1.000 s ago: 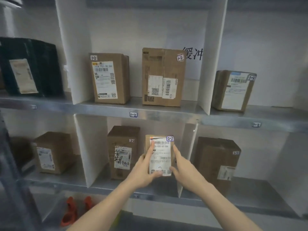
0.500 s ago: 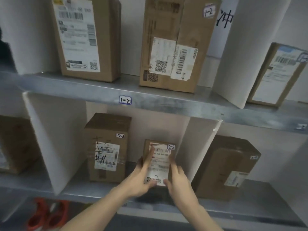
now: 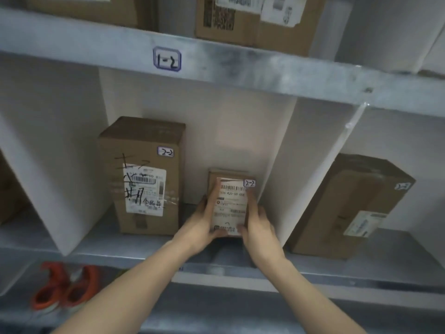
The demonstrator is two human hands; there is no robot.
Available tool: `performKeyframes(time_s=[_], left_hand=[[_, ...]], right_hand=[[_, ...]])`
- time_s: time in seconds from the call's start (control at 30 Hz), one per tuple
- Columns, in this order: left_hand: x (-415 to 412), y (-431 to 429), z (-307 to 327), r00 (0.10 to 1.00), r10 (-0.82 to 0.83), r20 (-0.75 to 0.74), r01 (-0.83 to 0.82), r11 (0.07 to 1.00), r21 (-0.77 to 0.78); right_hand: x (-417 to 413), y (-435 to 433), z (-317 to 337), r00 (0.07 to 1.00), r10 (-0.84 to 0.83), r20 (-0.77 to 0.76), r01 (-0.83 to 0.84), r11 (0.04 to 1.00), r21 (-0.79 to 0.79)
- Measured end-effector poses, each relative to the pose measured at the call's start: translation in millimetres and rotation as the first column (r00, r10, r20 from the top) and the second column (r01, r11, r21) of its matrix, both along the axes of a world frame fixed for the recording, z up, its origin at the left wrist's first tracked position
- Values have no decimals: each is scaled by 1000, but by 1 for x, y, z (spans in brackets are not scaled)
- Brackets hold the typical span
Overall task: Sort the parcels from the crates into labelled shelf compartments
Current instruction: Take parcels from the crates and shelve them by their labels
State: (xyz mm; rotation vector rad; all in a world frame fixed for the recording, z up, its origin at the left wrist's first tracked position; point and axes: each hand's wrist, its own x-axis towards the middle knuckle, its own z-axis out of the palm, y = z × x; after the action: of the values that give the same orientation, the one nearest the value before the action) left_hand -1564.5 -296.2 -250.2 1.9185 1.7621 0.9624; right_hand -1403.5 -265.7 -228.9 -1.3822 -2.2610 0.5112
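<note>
Toppling threatens if the left hand [image 3: 199, 226] and right hand [image 3: 261, 227], both gripping the small upright brown cardboard parcel [image 3: 230, 203], release it before it sits flat.

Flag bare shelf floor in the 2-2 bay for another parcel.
Free: floor between tall box and right divider, around the held small parcel; strip along the shelf lip before the tall box. Crowded: sliver between left divider and tall box.
</note>
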Motion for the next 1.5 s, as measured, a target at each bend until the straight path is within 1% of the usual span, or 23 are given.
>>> performKeyframes(time_s=[0.1,0.27,0.47,0.57,0.67,0.77,0.9,1.0,1.1,1.17,1.23,1.33,1.4,1.5], left_hand=[[0,1,-11,999,26,20,-28,998,65],[2,0,-31,997,73,-4,-72,989,133],[6,-4,-42,988,154,-3,-149,962,227],[6,-4,-41,984,180,-10,-173,959,226],[4,-6,-31,982,185,-22,-176,961,212],[-2,-12,-6,977,207,-56,-193,963,191],[-10,-26,36,966,224,-129,-205,968,144],[-17,-39,69,960,222,-172,-211,974,80],[-20,-52,104,951,198,-237,-194,980,40],[-20,-58,129,932,172,-318,-186,982,-15],[-21,-62,156,906,133,-401,-168,984,-54],[-19,-65,197,881,135,-454,-156,988,-9],[-9,-67,218,871,132,-473,-150,989,-1],[27,-68,239,867,65,-493,-81,997,-11]], right_hand=[[-3,2,-13,999,-22,-28,24,999,40],[-8,-6,-39,991,-62,-117,76,990,116],[-6,-13,-61,978,-59,-201,94,980,172],[-3,-14,-60,979,-51,-199,93,974,208],[-4,-17,-47,978,-32,-206,91,954,285],[-5,-17,-24,978,-39,-205,106,939,326],[-10,-22,11,986,-38,-159,97,920,381],[-12,-33,41,997,-22,-76,49,929,367],[-14,-46,79,999,4,48,-21,935,355],[-14,-52,105,993,25,111,-63,935,350],[-10,-58,131,989,51,142,-92,949,300],[6,-68,166,982,85,166,-126,959,254],[22,-75,185,983,75,169,-115,963,245],[54,-84,205,983,40,178,-87,961,264]])
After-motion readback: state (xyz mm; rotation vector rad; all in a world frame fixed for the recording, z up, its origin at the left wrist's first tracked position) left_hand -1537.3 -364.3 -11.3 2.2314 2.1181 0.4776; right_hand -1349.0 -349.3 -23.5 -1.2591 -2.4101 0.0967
